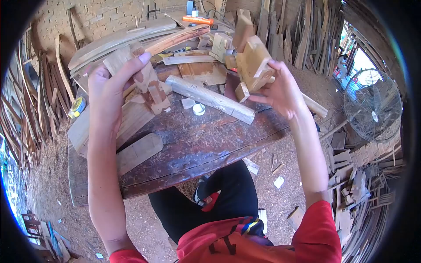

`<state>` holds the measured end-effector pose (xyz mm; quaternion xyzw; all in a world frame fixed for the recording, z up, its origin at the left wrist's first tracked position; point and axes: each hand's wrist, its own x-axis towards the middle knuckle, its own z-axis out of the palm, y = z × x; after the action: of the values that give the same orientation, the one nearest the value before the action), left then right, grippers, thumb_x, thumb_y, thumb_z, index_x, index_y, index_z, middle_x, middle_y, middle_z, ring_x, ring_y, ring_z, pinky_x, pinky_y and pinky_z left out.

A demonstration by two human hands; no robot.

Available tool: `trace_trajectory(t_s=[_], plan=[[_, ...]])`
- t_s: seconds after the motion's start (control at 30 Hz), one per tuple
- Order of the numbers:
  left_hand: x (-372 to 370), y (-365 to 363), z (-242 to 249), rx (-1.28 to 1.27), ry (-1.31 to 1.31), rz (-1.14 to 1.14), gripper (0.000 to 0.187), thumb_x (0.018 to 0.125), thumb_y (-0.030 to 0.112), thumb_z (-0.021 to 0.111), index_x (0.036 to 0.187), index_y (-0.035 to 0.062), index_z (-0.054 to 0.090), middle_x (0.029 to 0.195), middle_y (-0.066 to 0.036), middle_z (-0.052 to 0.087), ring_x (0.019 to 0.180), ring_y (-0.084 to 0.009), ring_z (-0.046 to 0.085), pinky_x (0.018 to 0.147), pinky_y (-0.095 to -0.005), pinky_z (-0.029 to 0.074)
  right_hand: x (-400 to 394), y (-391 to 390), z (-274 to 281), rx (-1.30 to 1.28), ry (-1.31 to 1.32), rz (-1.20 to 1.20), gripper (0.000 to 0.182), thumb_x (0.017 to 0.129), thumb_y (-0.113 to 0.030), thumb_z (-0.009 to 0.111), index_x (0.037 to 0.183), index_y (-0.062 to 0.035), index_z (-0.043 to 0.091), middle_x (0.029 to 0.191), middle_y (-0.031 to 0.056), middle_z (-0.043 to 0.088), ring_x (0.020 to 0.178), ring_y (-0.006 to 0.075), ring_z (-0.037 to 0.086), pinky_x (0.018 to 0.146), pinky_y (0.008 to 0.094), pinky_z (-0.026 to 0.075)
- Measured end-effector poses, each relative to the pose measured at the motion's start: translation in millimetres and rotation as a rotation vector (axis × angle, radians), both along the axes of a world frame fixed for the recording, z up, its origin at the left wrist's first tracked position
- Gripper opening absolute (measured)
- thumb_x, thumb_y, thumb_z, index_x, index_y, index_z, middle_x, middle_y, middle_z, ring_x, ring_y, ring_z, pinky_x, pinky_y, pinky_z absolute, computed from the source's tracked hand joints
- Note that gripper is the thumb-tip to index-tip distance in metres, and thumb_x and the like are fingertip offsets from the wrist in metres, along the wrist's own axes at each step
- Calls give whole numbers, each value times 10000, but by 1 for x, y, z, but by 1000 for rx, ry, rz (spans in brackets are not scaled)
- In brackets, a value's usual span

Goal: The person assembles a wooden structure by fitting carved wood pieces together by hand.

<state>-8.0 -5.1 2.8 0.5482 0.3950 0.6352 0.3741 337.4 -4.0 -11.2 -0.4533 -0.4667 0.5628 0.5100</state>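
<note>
My left hand [109, 85] is closed on a flat, pale wooden board with brown stains [151, 85], its thumb pressed along the face. Over the right side of the workbench, my right hand [285, 90] grips a notched wooden block [254, 63] with several stepped pieces, fingers along its right edge. Between the hands a long squared wooden bar [210, 98] lies across the bench, pencil marks on it. Beside that bar sit a small white round lid or tape roll [199, 109] and a little wood offcut [188, 104]. A board with a rounded end [140, 153] rests near my left forearm.
The worn dark workbench [197, 144] carries sawdust and more boards at the back. An orange tool or box [198, 20] stands at the far edge. A yellow tape measure [77, 107] is at the left. A standing fan [372, 105] and stacked wood scraps [351, 188] are on the right.
</note>
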Motion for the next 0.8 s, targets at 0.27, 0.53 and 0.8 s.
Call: trace_trajectory(t_s=[0.27, 0.53, 0.8], plan=[[5, 0, -3, -6, 30, -7, 260, 821, 193, 811, 974, 9, 708, 853, -24, 686, 757, -86, 619, 763, -242, 490, 10, 10, 8, -94, -200, 45, 1000, 849, -721, 523, 1551, -97, 181, 1483, 281, 391, 1238, 435, 538, 1035, 560, 430], [9, 0, -6, -15, 53, 4, 248, 816, 198, 812, 947, 16, 708, 822, -21, 673, 735, -83, 604, 731, -237, 471, 38, 25, -2, -82, -358, 77, 927, 910, -756, 386, 1533, -73, 321, 1431, 165, 515, 1180, 312, 603, 931, 418, 497], [10, 0, -6, -27, 67, 3, 217, 824, 187, 803, 909, 20, 696, 828, -28, 676, 753, -95, 620, 762, -245, 487, 56, 41, -17, 241, -457, 17, 827, 983, -624, 416, 1565, -90, 170, 1311, 145, 523, 1023, 213, 583, 830, 370, 456]])
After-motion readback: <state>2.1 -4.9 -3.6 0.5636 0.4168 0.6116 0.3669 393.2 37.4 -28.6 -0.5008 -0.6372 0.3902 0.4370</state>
